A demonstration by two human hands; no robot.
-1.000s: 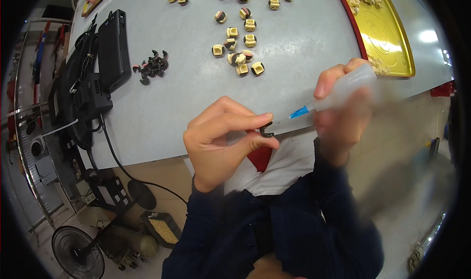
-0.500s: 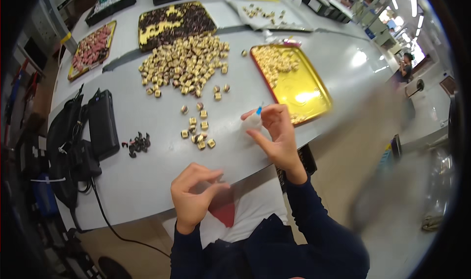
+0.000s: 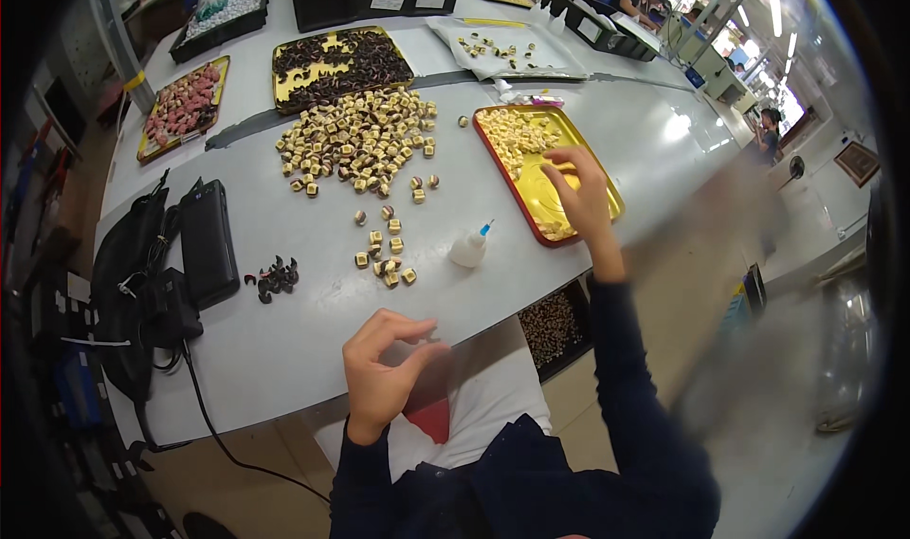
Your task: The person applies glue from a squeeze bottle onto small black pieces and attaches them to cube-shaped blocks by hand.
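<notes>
My right hand (image 3: pixel 583 190) is above the yellow tray (image 3: pixel 555 184), with thumb and fingers apart and nothing seen between them. Pale cream pieces (image 3: pixel 519 136) lie in that tray, mostly at its far left side. On the grey table, left of the tray, a small white squeeze bottle (image 3: pixel 468 250) with a blue needle tip stands upright. My left hand (image 3: pixel 381 368) is at the table's front edge, its thumb and forefinger curled toward each other in a pinch. Whatever lies between those fingertips is too small to make out.
Cream-and-dark small blocks (image 3: pixel 355 141) form a large pile, with several loose ones (image 3: pixel 389 250) nearer me. Dark curved pieces (image 3: pixel 277 279) lie by a black device (image 3: pixel 207 240) with cables. Farther back are a tray of dark pieces (image 3: pixel 341 65) and a tray of pink pieces (image 3: pixel 185 103).
My right hand has let go of the squeeze bottle, which now stands on the table, and has moved right over the yellow tray. My left hand keeps its pinched pose.
</notes>
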